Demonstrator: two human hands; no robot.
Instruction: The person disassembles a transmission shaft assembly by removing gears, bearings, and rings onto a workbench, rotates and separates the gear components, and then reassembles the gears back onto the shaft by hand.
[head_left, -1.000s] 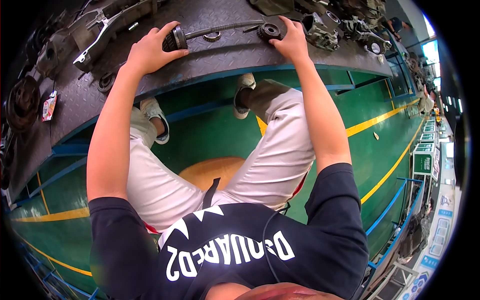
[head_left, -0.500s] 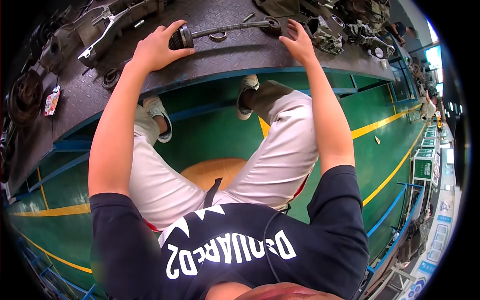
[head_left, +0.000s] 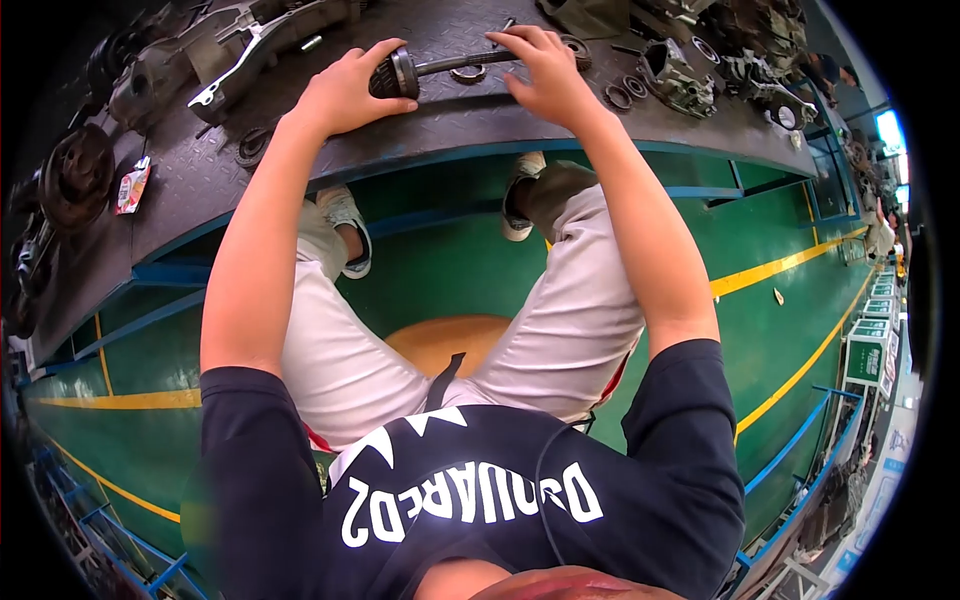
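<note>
A dark metal gear shaft [head_left: 462, 62] lies lengthwise over the tread-plate bench top, its thick geared end at the left. My left hand [head_left: 345, 92] is wrapped around that end, thumb on the near side and fingers on the far side. Toward the other end, my right hand [head_left: 548, 78] closes over the shaft, thumb and fingers on opposite sides; the shaft's tip is hidden behind it. Just beyond the shaft lies a small toothed ring [head_left: 468, 75]. A dark round ring [head_left: 577, 52] shows partly beside my right hand.
Metal housings [head_left: 255, 55] stand at the left of the bench [head_left: 460, 125], and another casting [head_left: 675, 80] sits at the right. Loose rings [head_left: 618, 97] lie near it. A dark ring [head_left: 253, 147] and a small packet [head_left: 133, 185] are at the left.
My right hand has moved left from beside the shaft's far end and closed over the shaft. My left hand keeps its hold on the geared end. The view has shifted slightly.
</note>
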